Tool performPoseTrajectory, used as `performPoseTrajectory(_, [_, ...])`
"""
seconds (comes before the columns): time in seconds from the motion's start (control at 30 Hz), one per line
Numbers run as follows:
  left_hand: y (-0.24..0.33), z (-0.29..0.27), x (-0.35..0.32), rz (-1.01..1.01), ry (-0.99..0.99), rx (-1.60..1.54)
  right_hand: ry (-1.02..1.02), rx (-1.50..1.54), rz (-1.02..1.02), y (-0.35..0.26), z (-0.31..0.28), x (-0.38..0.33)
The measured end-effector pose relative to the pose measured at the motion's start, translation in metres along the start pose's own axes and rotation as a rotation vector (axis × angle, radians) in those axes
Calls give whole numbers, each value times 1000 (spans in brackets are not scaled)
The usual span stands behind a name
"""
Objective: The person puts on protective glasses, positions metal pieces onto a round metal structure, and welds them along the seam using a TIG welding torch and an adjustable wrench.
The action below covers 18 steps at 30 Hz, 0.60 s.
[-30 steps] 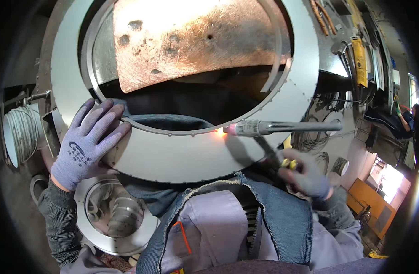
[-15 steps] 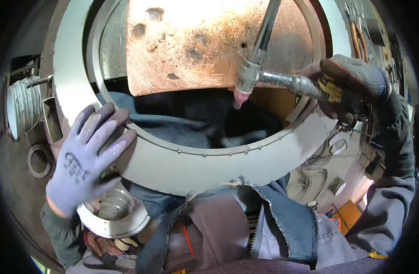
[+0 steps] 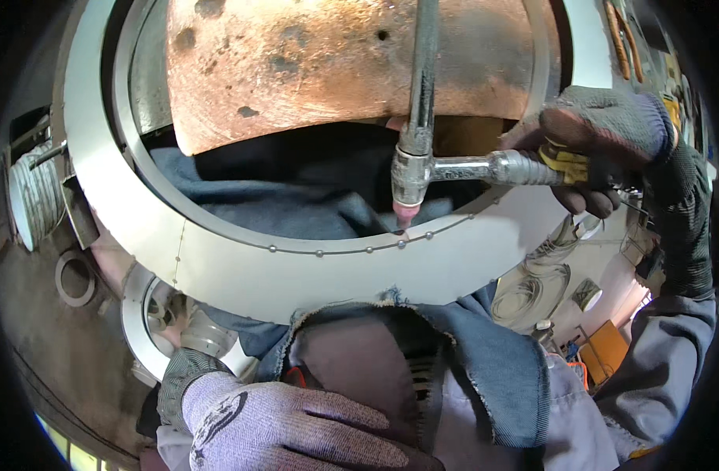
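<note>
My gloved right hand is closed round the handle of a TIG welding torch. The torch's pink nozzle points down at the inner seam of a large pale metal ring, close to a row of small tack welds; whether the tip touches cannot be told. My left hand, in a grey-purple glove, lies low in front of my body with its fingers stretched out and nothing visible in them. A copper plate spans the ring's opening, with blue cloth below it.
At the left, a white coiled spool and a flat metal washer sit by the ring. A smaller pale ring lies below. Coiled cable and an orange box are at the right.
My left hand has left the ring's left side and come down in front of my body. The torch has turned more upright, its nozzle now nearer the ring's seam. The view has shifted slightly.
</note>
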State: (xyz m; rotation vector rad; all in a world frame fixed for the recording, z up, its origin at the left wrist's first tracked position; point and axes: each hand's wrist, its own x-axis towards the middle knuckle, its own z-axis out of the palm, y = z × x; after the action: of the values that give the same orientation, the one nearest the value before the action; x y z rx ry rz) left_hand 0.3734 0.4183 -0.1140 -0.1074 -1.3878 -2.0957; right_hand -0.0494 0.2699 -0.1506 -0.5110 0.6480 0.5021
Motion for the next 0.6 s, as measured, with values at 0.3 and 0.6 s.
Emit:
performPoseTrajectory(0.3, [5,-3,-7,-34,45,-10,-115,53,-40,-4,-11,7])
performPoseTrajectory(0.6, [5,-2,-6,-19,51,-16,-91,158,89,-16,-12,5])
